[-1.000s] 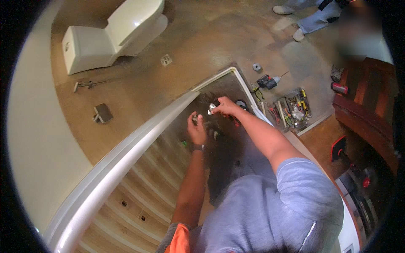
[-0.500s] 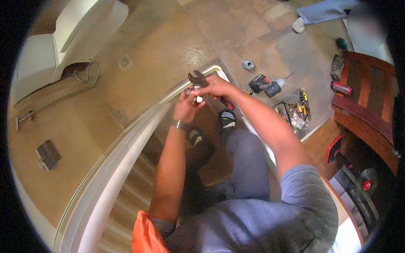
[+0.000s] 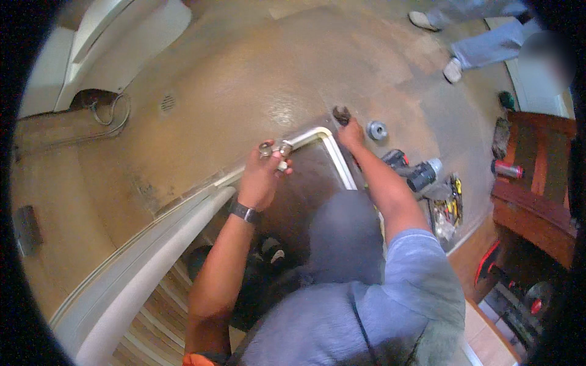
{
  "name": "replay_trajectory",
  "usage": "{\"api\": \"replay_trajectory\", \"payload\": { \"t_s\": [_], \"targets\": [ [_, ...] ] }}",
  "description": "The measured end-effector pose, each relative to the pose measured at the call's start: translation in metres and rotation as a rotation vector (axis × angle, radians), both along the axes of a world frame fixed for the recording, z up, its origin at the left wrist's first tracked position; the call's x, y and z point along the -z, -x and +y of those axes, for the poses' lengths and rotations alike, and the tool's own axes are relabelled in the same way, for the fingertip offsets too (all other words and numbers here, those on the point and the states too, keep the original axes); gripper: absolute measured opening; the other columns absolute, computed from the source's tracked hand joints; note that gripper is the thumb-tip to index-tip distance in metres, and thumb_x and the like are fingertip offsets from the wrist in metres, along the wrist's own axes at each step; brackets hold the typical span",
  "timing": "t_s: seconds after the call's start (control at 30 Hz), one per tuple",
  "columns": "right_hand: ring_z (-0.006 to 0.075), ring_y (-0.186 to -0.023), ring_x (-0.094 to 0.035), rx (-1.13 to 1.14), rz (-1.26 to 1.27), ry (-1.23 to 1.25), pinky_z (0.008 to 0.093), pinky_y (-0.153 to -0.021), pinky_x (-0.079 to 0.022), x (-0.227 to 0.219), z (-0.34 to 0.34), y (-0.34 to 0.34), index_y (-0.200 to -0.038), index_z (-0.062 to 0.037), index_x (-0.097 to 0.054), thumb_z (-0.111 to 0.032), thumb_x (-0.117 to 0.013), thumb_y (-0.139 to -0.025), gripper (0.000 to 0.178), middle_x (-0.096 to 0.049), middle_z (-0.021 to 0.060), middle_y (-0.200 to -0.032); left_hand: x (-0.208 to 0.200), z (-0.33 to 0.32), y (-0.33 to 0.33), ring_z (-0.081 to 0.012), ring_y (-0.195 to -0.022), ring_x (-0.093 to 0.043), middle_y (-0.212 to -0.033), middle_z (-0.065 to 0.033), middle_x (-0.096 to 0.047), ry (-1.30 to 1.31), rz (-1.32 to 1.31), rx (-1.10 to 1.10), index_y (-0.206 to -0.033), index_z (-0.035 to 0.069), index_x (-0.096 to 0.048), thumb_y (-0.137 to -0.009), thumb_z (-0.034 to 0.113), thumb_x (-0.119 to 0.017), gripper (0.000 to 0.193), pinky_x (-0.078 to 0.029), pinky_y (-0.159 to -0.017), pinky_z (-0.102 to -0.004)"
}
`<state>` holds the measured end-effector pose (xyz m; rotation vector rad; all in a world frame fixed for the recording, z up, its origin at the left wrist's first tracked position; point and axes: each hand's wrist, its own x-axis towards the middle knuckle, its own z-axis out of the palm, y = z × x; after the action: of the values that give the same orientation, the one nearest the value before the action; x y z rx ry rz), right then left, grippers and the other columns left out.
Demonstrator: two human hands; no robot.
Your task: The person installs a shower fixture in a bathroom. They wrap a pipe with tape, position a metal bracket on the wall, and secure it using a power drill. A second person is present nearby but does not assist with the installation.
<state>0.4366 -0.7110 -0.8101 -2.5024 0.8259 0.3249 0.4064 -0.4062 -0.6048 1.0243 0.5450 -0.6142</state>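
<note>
My left hand [image 3: 259,180] is closed around a small metal fitting [image 3: 285,148] with shiny round ends and a whitish part; its exact kind is too small to make out. Farther right, my right hand [image 3: 351,135] grips a dark adjustable wrench [image 3: 342,114], its jaws pointing away from me above the floor. Most of the wrench's handle is hidden by the hand. Just right of the wrench, a grey ring-shaped roll [image 3: 377,130] lies on the floor.
A cordless drill [image 3: 421,175] and a tray of tools [image 3: 450,210] lie at the right. A white-edged frame [image 3: 332,146] borders the dark opening before me. At the right stands a wooden piece of furniture [image 3: 531,201]. Another person's legs [image 3: 488,46] are at the far right.
My hands have drawn apart. The right one has carried the wrench right, away from the fitting; the left keeps the fitting. The other person's second leg has come into sight.
</note>
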Motion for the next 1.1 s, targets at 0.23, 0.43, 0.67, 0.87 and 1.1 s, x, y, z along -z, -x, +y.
{"api": "replay_trajectory", "payload": {
  "t_s": [0.23,0.43,0.67,0.87,1.1],
  "targets": [
    [0.0443,-0.119,-0.063,-0.141,0.176,0.103,0.0502,-0.102,-0.051,-0.014,-0.017,-0.002,-0.124,0.0014,-0.063,-0.019,-0.068,-0.086,0.044,-0.067,0.0267,-0.124,-0.015,0.011,0.004,-0.0265,-0.104,-0.066,-0.127,-0.0142,-0.06,-0.013,-0.162,-0.014,-0.147,0.008,-0.039,-0.1,0.004,-0.065,0.054,-0.058,-0.087,-0.0423],
    [0.0484,-0.13,-0.055,-0.088,0.305,0.375,0.0521,-0.109,-0.046,-0.063,-0.042,-0.018,-0.14,-0.0025,-0.051,-0.026,-0.066,-0.09,0.058,-0.057,0.0275,-0.138,-0.026,0.02,0.0,-0.0261,-0.107,-0.065,-0.127,-0.0122,-0.058,-0.011,-0.214,-0.025,-0.147,0.009,-0.04,-0.098,0.003,-0.066,0.056,-0.057,-0.089,-0.0423],
    [0.0471,-0.124,-0.06,-0.013,0.238,0.349,0.0485,-0.105,-0.051,0.007,-0.12,0.004,-0.145,-0.0042,-0.043,-0.033,-0.074,-0.087,0.072,-0.058,0.0281,-0.138,-0.018,0.015,-0.013,-0.0263,-0.108,-0.064,-0.126,-0.0118,-0.057,0.068,-0.247,-0.044,-0.146,0.009,-0.04,-0.097,0.003,-0.068,0.056,-0.057,-0.09,-0.0424],
    [0.0341,-0.109,-0.07,-0.126,0.149,0.125,0.0443,-0.087,-0.058,-0.115,-0.104,-0.045,-0.134,-0.0036,-0.057,-0.029,-0.088,-0.074,0.072,-0.066,0.0203,-0.128,-0.029,0.008,-0.019,-0.0242,-0.101,-0.067,-0.121,-0.0113,-0.057,0.103,-0.301,-0.091,-0.141,0.007,-0.04,-0.098,0.007,-0.068,0.051,-0.06,-0.084,-0.0386],
    [0.0188,-0.109,-0.066,-0.543,-0.207,-1.214,0.0358,-0.094,-0.055,-0.273,0.033,-0.056,-0.147,-0.0115,-0.054,-0.013,-0.085,-0.078,0.077,-0.066,0.0064,-0.13,-0.035,0.012,-0.026,-0.0249,-0.095,-0.068,-0.119,-0.0125,-0.06,0.09,-0.34,-0.142,-0.143,0.005,-0.04,-0.1,0.012,-0.067,0.051,-0.059,-0.075,-0.0347]
  ]
}}
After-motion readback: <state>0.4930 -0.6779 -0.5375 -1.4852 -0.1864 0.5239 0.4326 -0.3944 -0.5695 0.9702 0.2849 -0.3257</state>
